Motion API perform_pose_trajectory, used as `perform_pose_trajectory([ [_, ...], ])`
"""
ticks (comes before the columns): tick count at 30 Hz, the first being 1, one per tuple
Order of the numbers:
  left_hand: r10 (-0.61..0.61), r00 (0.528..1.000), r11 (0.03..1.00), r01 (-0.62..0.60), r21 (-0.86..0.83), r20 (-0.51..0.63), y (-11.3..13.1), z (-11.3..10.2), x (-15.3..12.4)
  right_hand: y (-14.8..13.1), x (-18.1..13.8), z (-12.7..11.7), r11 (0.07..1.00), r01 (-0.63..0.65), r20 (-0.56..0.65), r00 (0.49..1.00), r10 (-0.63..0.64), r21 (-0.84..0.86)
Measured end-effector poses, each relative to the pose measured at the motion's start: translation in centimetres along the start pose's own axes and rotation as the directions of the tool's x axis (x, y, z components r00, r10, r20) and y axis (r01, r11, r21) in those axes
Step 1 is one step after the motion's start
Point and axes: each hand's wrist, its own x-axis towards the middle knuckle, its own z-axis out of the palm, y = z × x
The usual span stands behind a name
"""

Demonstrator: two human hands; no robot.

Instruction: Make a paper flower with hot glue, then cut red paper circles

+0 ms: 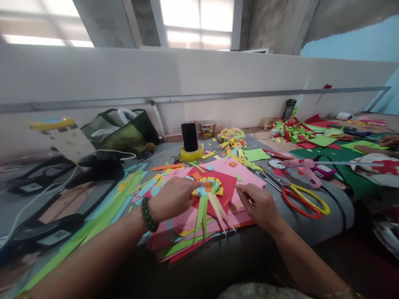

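Note:
A paper flower of blue, yellow and orange loops [208,187] with long green and yellow tails lies on a red sheet [229,189], on top of a stack of pink and coloured paper [246,174]. My left hand [173,198], with a green bead bracelet on the wrist, pinches the flower's left edge, fingers closed. My right hand [258,205] rests on the paper stack just right of the red sheet, fingers curled and pressed down; whether it holds anything small I cannot make out.
Scissors with red and yellow handles [304,201] lie right of the stack. A pink glue gun [301,166], a phone standing in a yellow tape roll [189,143], finished flowers [232,138], a green bag [124,131], and another person's hand [389,141] far right.

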Motion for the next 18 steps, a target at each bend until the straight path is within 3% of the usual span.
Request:
perform_pose_trajectory([
  [5,-0.203,0.979,0.973,0.202,-0.109,0.002,-1.1,-0.2,1.2,1.4,-0.3,0.1,0.984,-0.141,0.123,0.984,0.128,0.107],
  [9,-0.195,0.970,0.941,0.227,-0.252,0.145,-1.4,1.0,2.0,1.3,-0.5,0.2,0.984,-0.128,0.165,0.980,0.107,0.120],
  [13,-0.167,0.973,0.901,0.216,-0.377,0.158,-1.8,1.9,2.3,1.5,-0.6,0.3,0.988,-0.119,0.217,0.971,0.096,0.096],
  [18,-0.170,0.970,0.888,0.228,-0.400,0.176,-1.9,2.3,2.4,1.6,-0.6,0.3,0.988,-0.131,0.238,0.965,0.107,0.087],
])
